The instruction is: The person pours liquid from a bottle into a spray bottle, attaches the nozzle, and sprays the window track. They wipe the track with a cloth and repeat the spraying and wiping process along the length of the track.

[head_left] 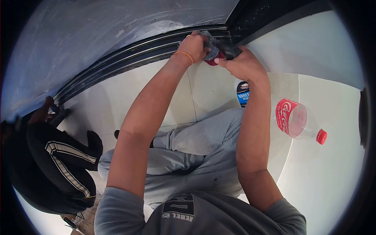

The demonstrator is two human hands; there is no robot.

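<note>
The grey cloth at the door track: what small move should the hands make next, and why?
Probably slide the grey cloth further along the dark track. The left hand presses it at the track's end, and the right hand steadies a dark object beside it.

The red object (211, 61) under the crumpled grey cloth (208, 42) shows only a sliver, too little to name. The left hand (194, 46) buries its fingertips in that cloth; the right hand (242, 64) hides its palm side. The blue-and-black labelled container (243, 94) sits half behind the right forearm, print unreadable. A second person in black striped trousers (58, 164) is cut off at the left edge.
</note>
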